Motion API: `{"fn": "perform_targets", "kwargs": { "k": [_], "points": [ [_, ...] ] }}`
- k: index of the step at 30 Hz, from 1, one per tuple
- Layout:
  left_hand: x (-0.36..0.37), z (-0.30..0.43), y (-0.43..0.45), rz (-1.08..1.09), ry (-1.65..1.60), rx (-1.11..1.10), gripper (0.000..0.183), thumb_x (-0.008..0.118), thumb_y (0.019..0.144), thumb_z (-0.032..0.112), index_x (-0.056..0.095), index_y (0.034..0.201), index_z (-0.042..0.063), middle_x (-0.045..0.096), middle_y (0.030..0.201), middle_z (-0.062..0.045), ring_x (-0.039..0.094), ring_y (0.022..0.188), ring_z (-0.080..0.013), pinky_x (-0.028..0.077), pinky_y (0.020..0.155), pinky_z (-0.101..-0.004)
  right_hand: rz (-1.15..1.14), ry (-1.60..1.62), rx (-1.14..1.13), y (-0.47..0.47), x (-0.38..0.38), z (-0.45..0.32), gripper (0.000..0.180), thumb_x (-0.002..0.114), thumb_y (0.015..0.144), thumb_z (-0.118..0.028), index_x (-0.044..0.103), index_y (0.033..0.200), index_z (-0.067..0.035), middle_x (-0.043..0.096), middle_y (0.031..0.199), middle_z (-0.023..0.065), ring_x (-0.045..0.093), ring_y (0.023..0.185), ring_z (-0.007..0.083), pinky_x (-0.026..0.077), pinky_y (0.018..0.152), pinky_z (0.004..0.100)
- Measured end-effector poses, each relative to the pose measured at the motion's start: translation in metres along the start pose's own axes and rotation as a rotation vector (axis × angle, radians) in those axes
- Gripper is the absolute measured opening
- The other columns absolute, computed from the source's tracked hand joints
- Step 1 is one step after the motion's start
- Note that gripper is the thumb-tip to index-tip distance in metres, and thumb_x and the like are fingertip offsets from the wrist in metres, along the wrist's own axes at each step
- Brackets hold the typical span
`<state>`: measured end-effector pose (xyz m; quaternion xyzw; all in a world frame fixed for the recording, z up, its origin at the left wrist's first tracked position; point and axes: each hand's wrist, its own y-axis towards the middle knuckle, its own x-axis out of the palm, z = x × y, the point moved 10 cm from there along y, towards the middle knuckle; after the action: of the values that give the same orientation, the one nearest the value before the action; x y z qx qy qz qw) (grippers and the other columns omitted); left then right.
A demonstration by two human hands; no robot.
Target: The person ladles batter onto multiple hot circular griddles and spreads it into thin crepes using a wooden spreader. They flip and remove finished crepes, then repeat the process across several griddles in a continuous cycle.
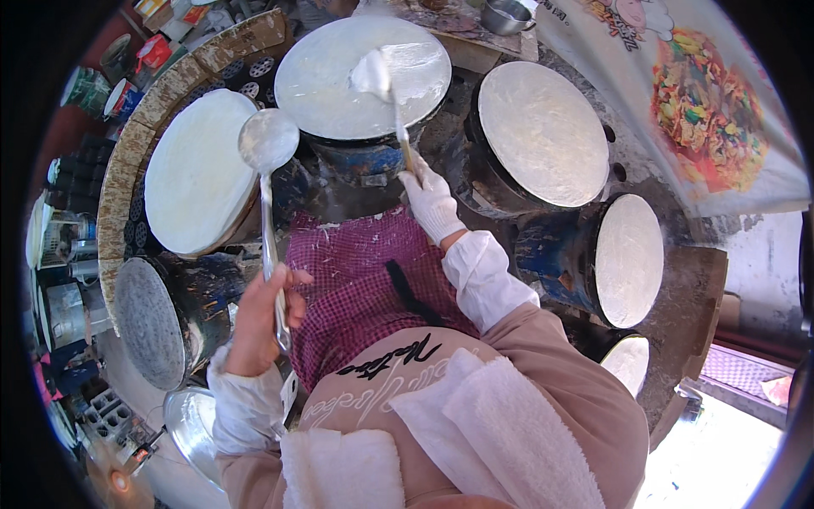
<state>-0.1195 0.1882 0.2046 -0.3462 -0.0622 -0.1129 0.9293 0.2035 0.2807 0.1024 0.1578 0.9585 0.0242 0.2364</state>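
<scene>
My left hand (264, 318), bare, grips the handle of a long metal ladle (269, 141). The ladle's round bowl is raised by the edge of a left griddle (198, 172) coated in pale batter. In a white knitted glove, my right hand (432, 198) holds the wooden handle of a spreader (400, 118). Its flat blade lies over the batter on the round griddle in front of me (318, 83). A white lump of batter (372, 75) sits against the blade, and the surface to its right looks wet and shiny.
More batter-covered griddles curve round on the right (544, 133), (631, 261). At the left a grey griddle (149, 324) shows a bare surface. A curved cardboard-like barrier (137, 133) runs behind honeycomb briquettes (259, 67). A metal pot (505, 16) stands at the back; a metal basin (194, 426) is lower left.
</scene>
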Motion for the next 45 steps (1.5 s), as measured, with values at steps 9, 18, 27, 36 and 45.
{"fn": "perform_targets", "kwargs": {
  "k": [9,18,27,36,45],
  "points": [
    [0.022,0.102,0.090,-0.039,-0.074,0.168,0.032,0.047,0.104,0.025,0.055,0.119,-0.001,0.057,0.085,-0.001,0.042,0.051,-0.0053,0.034,0.044,-0.0199,-0.045,-0.228,-0.085,0.162,-0.044,0.037,0.044,0.056,0.093,-0.029,0.059,0.130,-0.006,0.067,0.110,0.0255,0.064,0.104,0.0406,0.051,0.090,0.0450],
    [0.039,0.114,0.171,0.008,0.054,0.229,0.025,0.050,0.102,0.023,0.055,0.113,0.001,0.057,0.085,-0.003,0.046,0.056,-0.0061,0.036,0.044,-0.0193,-0.141,0.205,0.268,0.029,-0.039,0.014,0.049,0.059,0.096,-0.023,0.050,0.142,-0.009,0.070,0.111,0.0171,0.070,0.089,0.0205,0.055,0.079,0.0310],
    [0.081,0.087,0.121,-0.371,-0.880,-0.093,0.030,0.039,0.106,0.015,0.046,0.127,-0.005,0.053,0.086,-0.005,0.045,0.053,-0.0080,0.039,0.044,-0.0210,-0.354,0.302,0.400,0.003,0.045,-0.030,0.051,0.064,0.093,-0.022,0.052,0.142,-0.011,0.071,0.096,0.0125,0.066,0.071,0.0161,0.054,0.066,0.0302],
    [0.079,0.135,0.049,-0.332,-0.674,0.241,0.030,0.042,0.105,0.011,0.045,0.130,-0.007,0.052,0.087,-0.005,0.040,0.051,-0.0043,0.037,0.044,-0.0179,-0.383,-0.591,0.068,0.052,0.048,-0.061,0.034,0.054,0.096,-0.032,0.056,0.120,-0.008,0.069,0.096,0.0205,0.067,0.095,0.0416,0.052,0.084,0.0519],
    [0.020,0.084,-0.048,-0.072,-0.804,0.197,0.035,0.039,0.106,0.011,0.040,0.135,-0.008,0.052,0.087,-0.006,0.042,0.052,-0.0058,0.039,0.041,-0.0198,-0.105,-0.376,0.096,0.054,-0.031,-0.026,0.043,0.058,0.093,-0.029,0.054,0.134,-0.017,0.069,0.099,0.0232,0.067,0.093,0.0413,0.054,0.082,0.0488]
  ]
}}
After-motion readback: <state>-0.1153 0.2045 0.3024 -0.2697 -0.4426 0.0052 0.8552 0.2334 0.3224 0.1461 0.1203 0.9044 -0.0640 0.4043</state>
